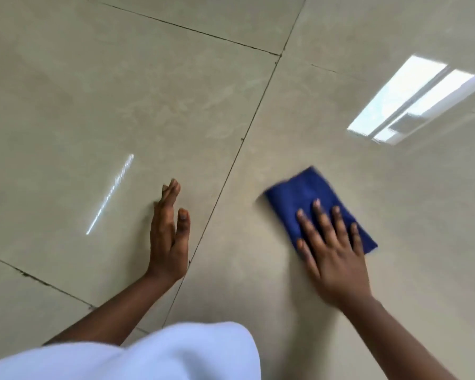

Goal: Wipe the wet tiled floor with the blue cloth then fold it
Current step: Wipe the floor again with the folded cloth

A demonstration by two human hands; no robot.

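The blue cloth [305,197] lies folded flat on the glossy beige tiled floor [121,105], right of centre. My right hand [332,250] presses down on its near half with fingers spread, and the cloth's far edge looks blurred. My left hand [169,237] rests on its edge on the tile to the left of a grout line, fingers straight and holding nothing.
Dark grout lines [239,154] cross the floor diagonally. A bright window reflection [412,102] shines on the tile at the right and a thin light streak [110,193] at the left. My white garment [176,355] fills the bottom middle.
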